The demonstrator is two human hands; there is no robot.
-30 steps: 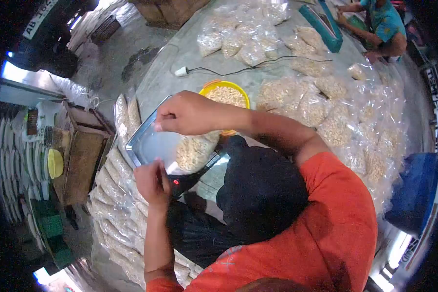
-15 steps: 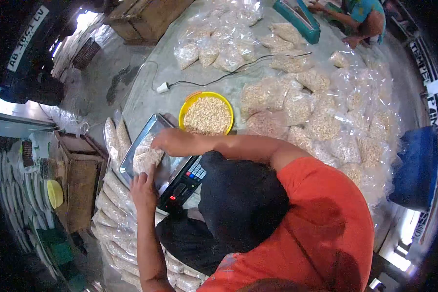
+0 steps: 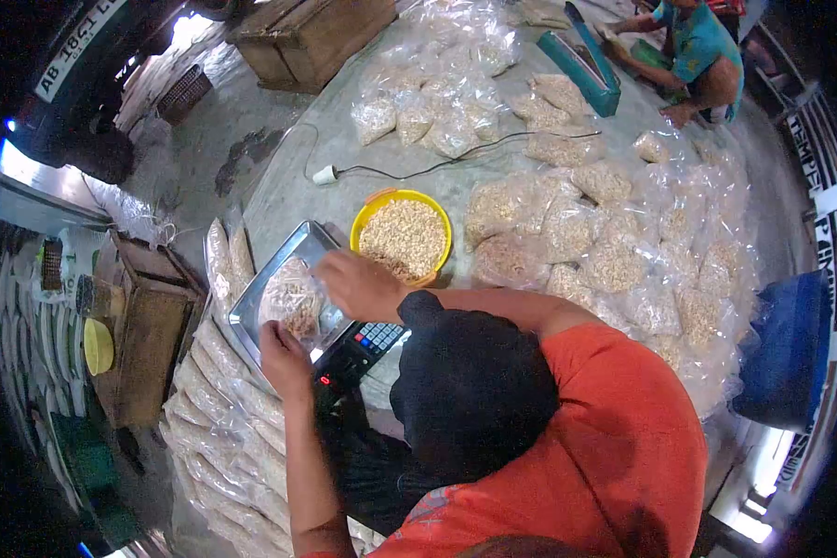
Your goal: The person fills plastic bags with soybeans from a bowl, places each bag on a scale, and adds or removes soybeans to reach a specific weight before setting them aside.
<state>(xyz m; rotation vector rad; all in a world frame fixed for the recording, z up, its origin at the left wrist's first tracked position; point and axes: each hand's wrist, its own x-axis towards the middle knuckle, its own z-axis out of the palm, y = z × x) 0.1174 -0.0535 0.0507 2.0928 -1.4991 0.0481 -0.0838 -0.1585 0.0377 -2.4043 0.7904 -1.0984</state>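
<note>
A clear plastic bag (image 3: 291, 296) partly filled with pale, bean-like pieces lies on the steel pan (image 3: 251, 299) of a digital scale. My left hand (image 3: 285, 358) is closed at the bag's near edge, fingers bent against the plastic. At the opposite edge, my right hand (image 3: 358, 285) has its fingers pinched together on the bag. Beside the pan is the scale's keypad (image 3: 378, 337), with a red digit lit on the display (image 3: 325, 379). A yellow basin (image 3: 448, 232) heaped with the same pale pieces stands just beyond my right hand.
Filled clear bags (image 3: 614, 242) cover the floor at right, with more bags (image 3: 437, 102) at the back. Long filled bags (image 3: 223, 437) are stacked at left. A cable with a white socket (image 3: 325, 175) crosses the floor. Wooden crates (image 3: 312, 42) and another person (image 3: 707, 65) are nearby.
My right hand has shifted from over the bag to its edge, so more of the bag shows. My left hand stays at the near edge. The whole view has shifted slightly.
</note>
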